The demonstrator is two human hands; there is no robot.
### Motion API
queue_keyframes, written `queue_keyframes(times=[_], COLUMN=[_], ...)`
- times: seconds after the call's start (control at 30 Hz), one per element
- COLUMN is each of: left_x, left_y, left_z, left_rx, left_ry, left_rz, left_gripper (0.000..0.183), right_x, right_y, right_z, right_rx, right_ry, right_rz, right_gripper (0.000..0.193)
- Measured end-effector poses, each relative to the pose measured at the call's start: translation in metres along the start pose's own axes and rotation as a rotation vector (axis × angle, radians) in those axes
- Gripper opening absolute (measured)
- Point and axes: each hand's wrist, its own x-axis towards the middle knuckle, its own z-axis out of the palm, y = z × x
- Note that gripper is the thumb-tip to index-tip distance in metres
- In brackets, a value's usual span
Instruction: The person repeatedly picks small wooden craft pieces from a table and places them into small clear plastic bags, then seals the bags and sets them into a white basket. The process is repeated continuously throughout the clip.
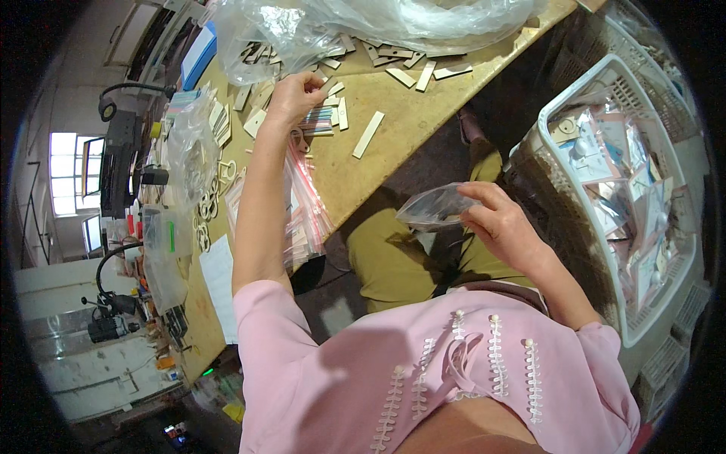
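My left hand (297, 97) reaches over the table to the pale flat strips, its fingertips pinched together. Whatever lies between them is too small to make out. Just below that hand sit a bundle of thin coloured sticks (318, 121) and a pale strip (342, 113). A single pale strip (368, 135) lies apart, nearer the table's edge. Above my lap, my right hand (499, 225) grips a clear plastic bag (432, 207) by its side. Beside my left forearm lies a stack of clear bags with red-edged tops (306, 212).
Large clear plastic sheeting (408, 26) covers the table's far part, with several loose strips (425, 76) before it. A white basket (541, 144) full of filled clear bags stands at my right. Ring-shaped pieces (206, 212) and a white paper (219, 280) lie at the left.
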Motion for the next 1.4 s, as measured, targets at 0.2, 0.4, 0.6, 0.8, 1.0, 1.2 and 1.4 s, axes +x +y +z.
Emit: queue_keyframes(times=[0.2, 0.4, 0.6, 0.8, 1.0, 1.2, 1.4], left_x=[0.010, 0.020, 0.009, -0.027, -0.031, 0.000, -0.013], left_y=[0.008, -0.016, -0.012, 0.025, 0.038, -0.003, 0.034], left_z=[-0.003, 0.003, 0.002, 0.017, 0.018, 0.017, 0.020], left_rx=[0.075, 0.079, -0.010, -0.385, -0.083, 0.195, -0.114], left_ry=[-0.091, -0.090, -0.059, 0.251, 0.256, 0.126, 0.117], left_rz=[0.009, -0.007, 0.025, 0.095, 0.102, 0.075, 0.104], left_gripper=[0.027, 0.024, 0.023, 0.023, 0.032, 0.032, 0.021], right_x=[-0.006, -0.013, -0.018, -0.013, 0.004, 0.004, 0.002], right_y=[-0.005, -0.008, -0.012, -0.002, 0.000, -0.002, 0.015], right_z=[-0.004, -0.007, -0.014, -0.017, -0.019, -0.016, -0.022], right_rx=[-0.022, -0.035, -0.041, -0.060, -0.083, -0.011, -0.074], right_ry=[0.009, 0.009, 0.034, 0.086, 0.115, 0.117, 0.157], right_rz=[0.021, -0.002, 0.002, -0.005, -0.053, -0.028, -0.051], right_gripper=[0.013, 0.011, 0.012, 0.012, 0.012, 0.012, 0.011])
